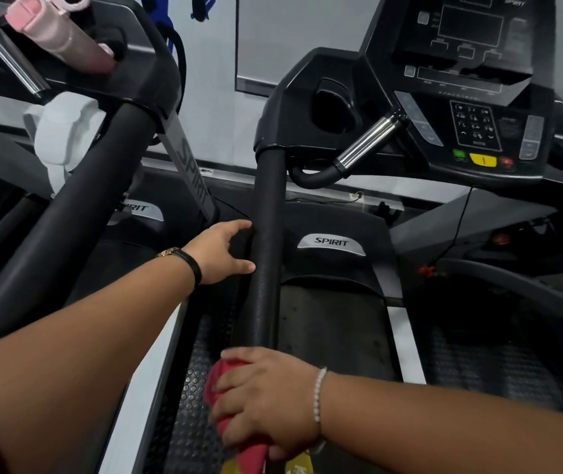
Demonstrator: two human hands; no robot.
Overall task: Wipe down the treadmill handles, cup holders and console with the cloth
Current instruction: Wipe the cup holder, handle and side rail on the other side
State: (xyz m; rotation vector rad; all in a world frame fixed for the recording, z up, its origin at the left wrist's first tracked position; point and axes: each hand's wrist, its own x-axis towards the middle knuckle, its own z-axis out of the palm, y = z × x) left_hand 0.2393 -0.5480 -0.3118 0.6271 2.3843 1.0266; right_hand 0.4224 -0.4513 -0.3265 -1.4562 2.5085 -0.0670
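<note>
The treadmill's left handle (268, 268) is a long black bar with a fine pebbled, foam-like surface, running from the near edge up to a glossy moulded black housing that holds an oval cup holder (333, 106). Right of the housing a short chrome grip (370, 140) angles toward the console (471, 97), a matte black panel with a dark display, a small keypad and green, yellow and red buttons along its near edge. The cloth (230, 381) is red, soft and bunched, wrapped around the near end of the handle; a yellow patch shows at its lowest edge. The right hand (268, 401) is closed over the cloth and the bar, fingers curled to the left, a white beaded bracelet at the wrist. The left hand (221, 253) lies farther along, fingers loosely spread, with thumb and fingertips touching the left side of the handle and grasping nothing; a dark band with a gold clasp circles that wrist. A second treadmill at far left carries a pink bottle (59, 32).
</note>
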